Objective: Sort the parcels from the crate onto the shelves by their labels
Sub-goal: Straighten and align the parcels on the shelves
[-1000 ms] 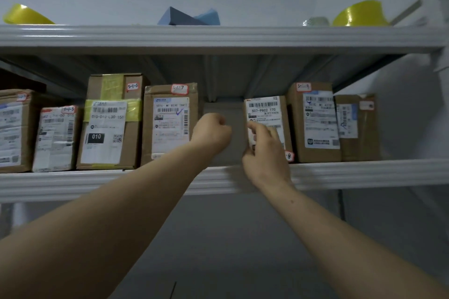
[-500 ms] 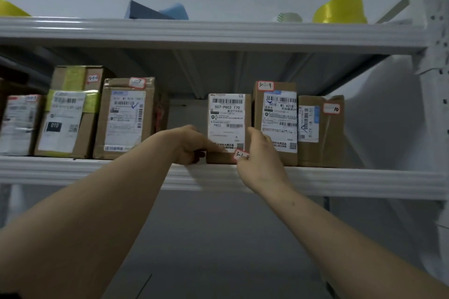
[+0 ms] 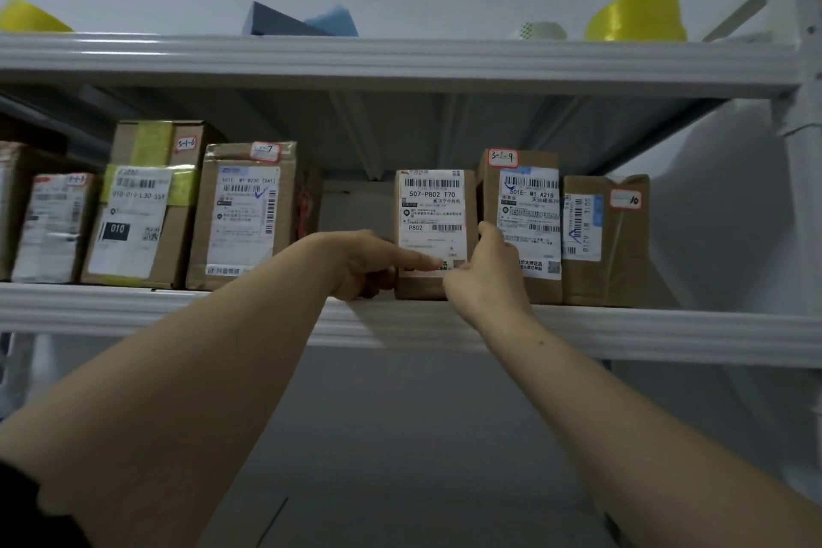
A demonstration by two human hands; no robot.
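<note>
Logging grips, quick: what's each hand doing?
Left hand: open, index finger pressing the 507-P802 parcel.
Right hand: closed, pinching that parcel's lower right corner.

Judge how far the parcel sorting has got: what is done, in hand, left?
Done: several labelled boxes stand in a row on the shelf. In hand: the 507-P802 parcel stands in the gap between tag 7 and tag 9; the left hand presses a finger on its front, the right hand grips its right edge. Left: letting go; the crate is out of view, so remaining parcels cannot be counted.
</note>
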